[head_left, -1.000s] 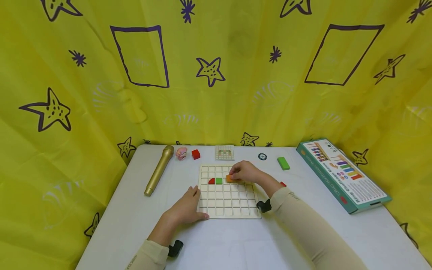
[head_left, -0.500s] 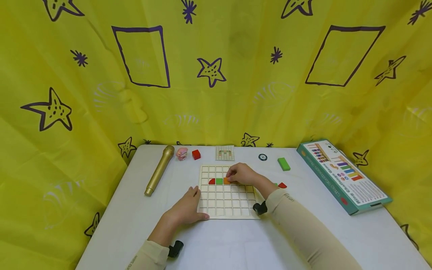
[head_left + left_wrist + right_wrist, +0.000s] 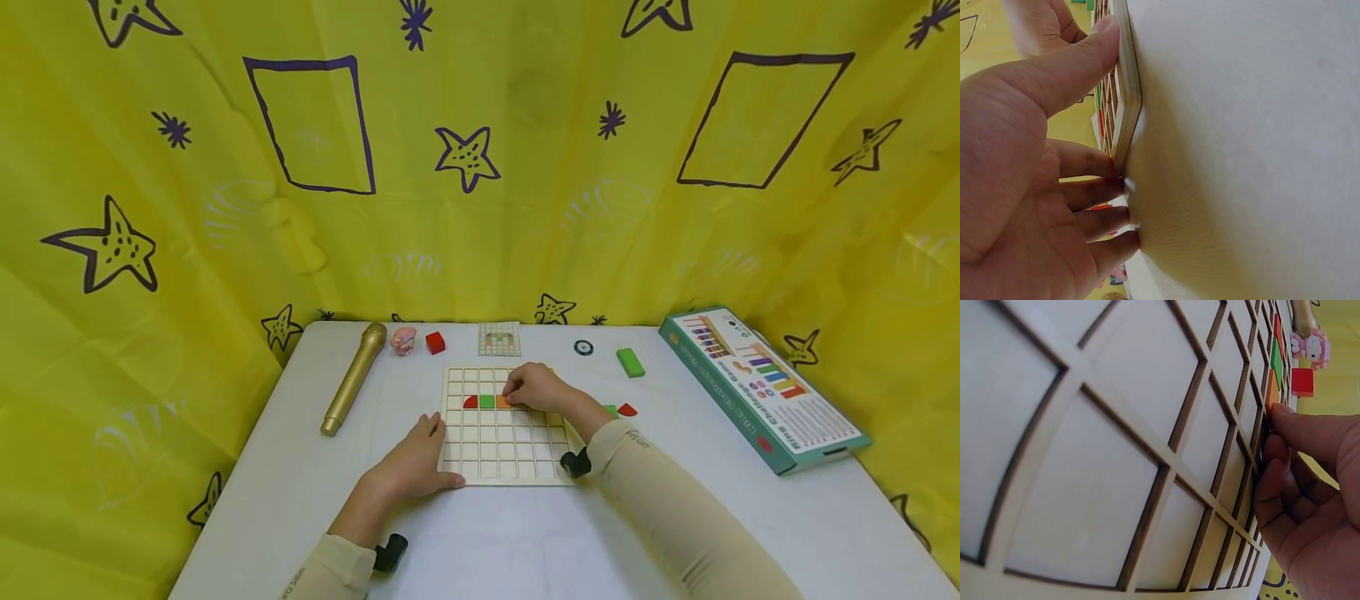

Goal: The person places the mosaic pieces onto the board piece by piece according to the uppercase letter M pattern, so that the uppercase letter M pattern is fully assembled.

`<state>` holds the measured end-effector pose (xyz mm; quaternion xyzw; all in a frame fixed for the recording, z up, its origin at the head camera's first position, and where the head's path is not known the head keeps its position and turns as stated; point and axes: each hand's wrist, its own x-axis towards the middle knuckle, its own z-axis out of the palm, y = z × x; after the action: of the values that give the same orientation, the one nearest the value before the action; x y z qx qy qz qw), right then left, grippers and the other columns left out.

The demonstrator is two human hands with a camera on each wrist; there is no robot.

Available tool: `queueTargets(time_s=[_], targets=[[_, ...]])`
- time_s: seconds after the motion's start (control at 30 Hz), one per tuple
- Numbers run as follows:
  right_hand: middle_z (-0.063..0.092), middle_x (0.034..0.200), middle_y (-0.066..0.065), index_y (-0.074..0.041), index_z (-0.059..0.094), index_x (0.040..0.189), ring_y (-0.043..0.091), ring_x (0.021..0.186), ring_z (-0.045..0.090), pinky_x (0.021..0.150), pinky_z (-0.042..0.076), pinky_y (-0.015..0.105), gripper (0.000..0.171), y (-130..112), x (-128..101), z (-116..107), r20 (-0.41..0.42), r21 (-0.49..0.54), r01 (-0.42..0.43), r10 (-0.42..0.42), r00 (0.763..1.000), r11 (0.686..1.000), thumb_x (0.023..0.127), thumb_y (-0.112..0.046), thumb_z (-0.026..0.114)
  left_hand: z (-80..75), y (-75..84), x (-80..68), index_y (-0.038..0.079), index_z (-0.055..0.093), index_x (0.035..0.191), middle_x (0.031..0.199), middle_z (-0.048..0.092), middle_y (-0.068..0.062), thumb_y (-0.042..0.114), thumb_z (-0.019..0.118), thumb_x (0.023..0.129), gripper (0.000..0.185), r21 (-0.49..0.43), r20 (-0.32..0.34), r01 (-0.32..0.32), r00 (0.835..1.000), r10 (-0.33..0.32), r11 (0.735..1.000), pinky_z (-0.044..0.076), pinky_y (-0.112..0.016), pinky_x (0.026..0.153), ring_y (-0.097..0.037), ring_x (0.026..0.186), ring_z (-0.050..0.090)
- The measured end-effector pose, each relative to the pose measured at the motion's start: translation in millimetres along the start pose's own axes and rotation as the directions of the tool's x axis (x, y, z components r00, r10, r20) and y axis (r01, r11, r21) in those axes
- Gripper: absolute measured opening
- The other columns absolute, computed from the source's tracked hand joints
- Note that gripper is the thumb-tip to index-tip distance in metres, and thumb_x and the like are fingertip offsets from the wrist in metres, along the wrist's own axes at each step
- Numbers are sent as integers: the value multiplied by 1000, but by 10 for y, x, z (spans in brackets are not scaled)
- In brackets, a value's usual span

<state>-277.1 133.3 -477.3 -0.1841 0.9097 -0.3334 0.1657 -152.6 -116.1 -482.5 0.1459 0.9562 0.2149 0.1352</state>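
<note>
Orange tile (image 3: 500,402): shifted left since a second ago; now just beside the green tile (image 3: 487,402), third row from the far edge of the grid board (image 3: 489,453).
Right hand (image 3: 542,388): thumb and fingers pinch the orange tile.
Left hand (image 3: 411,460): relaxed fingers and thumb touch the grid board's near left corner.
Red cube (image 3: 435,342): near the far edge of the worktop (image 3: 510,542).

Head view's looking forward and down from the near side. Both wrist ones sit way closer, tipped sideways, facing far; all catch the grid board (image 3: 507,435).
</note>
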Motion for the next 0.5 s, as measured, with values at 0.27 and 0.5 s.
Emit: queueTargets(time_s=[0.27, 0.5], targets=[[67, 84, -3, -11, 74, 87, 15, 78, 56, 69, 49, 27, 6, 3, -1, 7, -1, -4, 1, -1, 1000, 1000, 93, -9, 73, -6, 9, 3, -10, 34, 151, 159, 29, -26, 45, 85, 78, 105, 2, 3, 4, 1000, -4, 1000, 34, -51, 114, -42, 148, 24], [69, 87, -3, -9, 76, 92, 16, 79, 56, 69, 49, 28, 3, -8, -34, -4, 0, -8, -18, 18, 1000, 1000, 93, -10, 73, -11, 8, 6, -13, 34, 149, 158, 30, -27, 44, 85, 79, 103, 15, 4, -24, 1000, 24, 1000, 32, -51, 115, -43, 148, 24]])
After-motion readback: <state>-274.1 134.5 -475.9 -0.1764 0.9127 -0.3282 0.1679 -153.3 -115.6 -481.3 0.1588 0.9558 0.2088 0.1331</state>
